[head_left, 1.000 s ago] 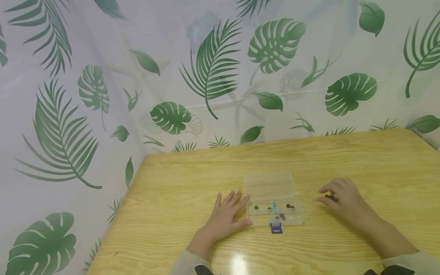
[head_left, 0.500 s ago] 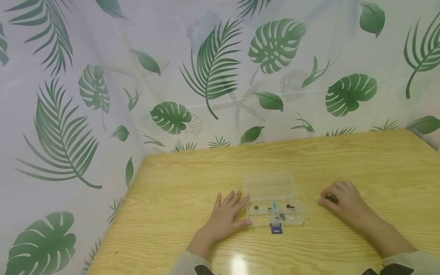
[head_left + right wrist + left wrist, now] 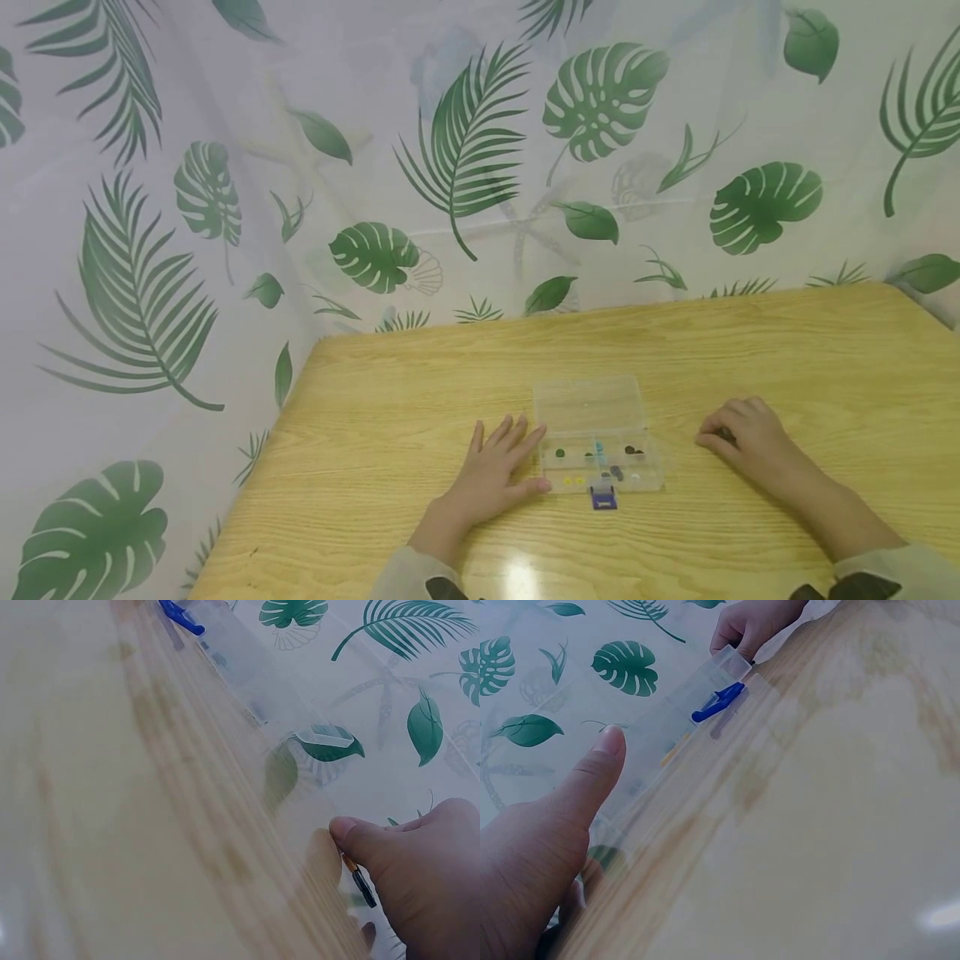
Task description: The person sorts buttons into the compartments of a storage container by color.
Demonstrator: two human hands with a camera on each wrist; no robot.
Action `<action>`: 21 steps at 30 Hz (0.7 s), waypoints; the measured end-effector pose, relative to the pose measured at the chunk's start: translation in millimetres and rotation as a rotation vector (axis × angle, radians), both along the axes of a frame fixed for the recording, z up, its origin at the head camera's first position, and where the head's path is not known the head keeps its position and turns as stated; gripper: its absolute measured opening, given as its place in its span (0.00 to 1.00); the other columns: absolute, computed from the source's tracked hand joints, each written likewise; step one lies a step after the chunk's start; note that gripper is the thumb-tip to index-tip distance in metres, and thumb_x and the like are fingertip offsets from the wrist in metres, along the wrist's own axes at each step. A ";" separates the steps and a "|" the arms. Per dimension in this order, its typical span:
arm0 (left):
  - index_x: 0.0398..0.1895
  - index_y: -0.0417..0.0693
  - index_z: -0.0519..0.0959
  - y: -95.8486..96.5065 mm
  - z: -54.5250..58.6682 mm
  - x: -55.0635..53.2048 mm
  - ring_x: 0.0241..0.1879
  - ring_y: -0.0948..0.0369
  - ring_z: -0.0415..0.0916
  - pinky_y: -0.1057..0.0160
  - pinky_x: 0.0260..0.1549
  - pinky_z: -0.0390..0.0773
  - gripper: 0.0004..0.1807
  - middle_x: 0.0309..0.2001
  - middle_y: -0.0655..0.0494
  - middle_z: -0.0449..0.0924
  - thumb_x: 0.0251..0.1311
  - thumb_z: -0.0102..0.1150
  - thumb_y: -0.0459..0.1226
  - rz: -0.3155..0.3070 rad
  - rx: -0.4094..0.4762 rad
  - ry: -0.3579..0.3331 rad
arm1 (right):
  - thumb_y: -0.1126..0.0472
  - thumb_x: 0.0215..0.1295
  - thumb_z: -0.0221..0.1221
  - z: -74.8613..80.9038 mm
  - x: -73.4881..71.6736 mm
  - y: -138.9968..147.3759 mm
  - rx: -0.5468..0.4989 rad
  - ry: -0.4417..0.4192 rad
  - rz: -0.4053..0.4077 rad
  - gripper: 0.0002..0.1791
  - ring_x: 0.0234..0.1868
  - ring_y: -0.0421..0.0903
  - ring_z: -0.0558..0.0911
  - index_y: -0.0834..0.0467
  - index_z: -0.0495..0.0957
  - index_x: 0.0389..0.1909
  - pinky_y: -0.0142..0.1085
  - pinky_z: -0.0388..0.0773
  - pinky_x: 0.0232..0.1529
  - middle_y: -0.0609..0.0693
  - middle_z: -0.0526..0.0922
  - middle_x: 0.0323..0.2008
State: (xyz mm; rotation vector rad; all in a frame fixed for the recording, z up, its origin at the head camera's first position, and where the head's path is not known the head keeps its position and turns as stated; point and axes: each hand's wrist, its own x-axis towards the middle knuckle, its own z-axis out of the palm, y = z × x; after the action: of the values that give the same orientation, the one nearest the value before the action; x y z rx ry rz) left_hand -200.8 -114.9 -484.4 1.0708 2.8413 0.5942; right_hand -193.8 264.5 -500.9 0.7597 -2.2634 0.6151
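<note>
My left hand (image 3: 491, 471) lies with fingers spread on the table at the left edge of a clear plastic compartment box (image 3: 551, 464); its fingertips and thumb are at the box's side. The lid (image 3: 588, 400) is folded back, and a blue latch (image 3: 603, 498) hangs at the front. Inside sit small green, yellow, light-blue and dark round pieces. To the right of the box, my right hand (image 3: 753, 442) pinches a small dark piece (image 3: 365, 888) with an orange end, low over the table. Its fingers mostly hide the piece in the head view; the exact kind cannot be made out.
The wood-grain table (image 3: 420, 392) runs back to a white curtain (image 3: 480, 167) printed with green leaves, which also lines the left side. A light glare lies on the table in front of the box.
The right hand has sunk slightly, and its thumb and fingertips have come together. The dark piece, plainer to see before, is now mostly hidden. The left hand and box have stayed put.
</note>
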 end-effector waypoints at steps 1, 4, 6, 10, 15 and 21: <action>0.75 0.64 0.48 0.0 -0.4 -0.3 0.74 0.50 0.40 0.35 0.66 0.32 0.41 0.74 0.50 0.47 0.61 0.29 0.69 0.000 0.002 -0.001 | 0.43 0.61 0.56 0.1 -0.2 -0.2 0.000 0.004 0.008 0.18 0.29 0.35 0.64 0.53 0.78 0.25 0.29 0.60 0.32 0.40 0.74 0.23; 0.75 0.65 0.48 0.1 -1.5 -1.1 0.74 0.50 0.40 0.35 0.66 0.32 0.41 0.74 0.50 0.47 0.61 0.29 0.69 0.003 0.007 -0.002 | 0.44 0.61 0.56 0.0 -0.1 -0.6 0.000 0.005 0.020 0.17 0.29 0.34 0.63 0.53 0.78 0.25 0.28 0.59 0.31 0.40 0.73 0.24; 0.75 0.64 0.48 0.1 -1.8 -1.2 0.74 0.50 0.41 0.35 0.66 0.32 0.41 0.74 0.50 0.47 0.61 0.28 0.69 0.001 0.008 0.001 | 0.44 0.60 0.58 0.1 0.0 -0.6 0.001 0.001 0.012 0.16 0.29 0.34 0.63 0.53 0.78 0.25 0.28 0.59 0.31 0.39 0.73 0.24; 0.75 0.64 0.48 0.1 -1.3 -0.9 0.74 0.49 0.41 0.35 0.66 0.33 0.41 0.74 0.50 0.48 0.61 0.28 0.69 0.003 0.006 0.007 | 0.49 0.56 0.63 1.2 0.8 -0.5 0.013 -0.014 -0.005 0.12 0.29 0.34 0.63 0.53 0.78 0.25 0.28 0.59 0.31 0.39 0.73 0.24; 0.75 0.64 0.48 -0.1 -0.5 -0.3 0.74 0.49 0.41 0.35 0.66 0.32 0.42 0.74 0.49 0.48 0.60 0.28 0.69 0.003 0.003 0.004 | 0.51 0.55 0.64 4.6 2.6 -1.7 0.007 -0.016 -0.003 0.12 0.30 0.35 0.65 0.56 0.79 0.26 0.28 0.60 0.32 0.41 0.75 0.25; 0.75 0.64 0.48 0.1 -0.7 -0.4 0.74 0.49 0.41 0.35 0.66 0.32 0.43 0.74 0.49 0.47 0.59 0.26 0.71 0.003 0.001 0.002 | 0.59 0.51 0.68 11.4 9.5 -5.2 0.012 -0.090 -0.045 0.08 0.32 0.33 0.62 0.54 0.78 0.28 0.26 0.59 0.31 0.39 0.74 0.27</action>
State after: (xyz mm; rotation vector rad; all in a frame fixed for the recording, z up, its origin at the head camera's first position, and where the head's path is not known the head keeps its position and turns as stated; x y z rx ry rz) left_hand -201.3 -114.8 -485.1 1.0677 2.8452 0.5951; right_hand -184.3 259.3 -489.5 0.6981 -2.3615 0.6269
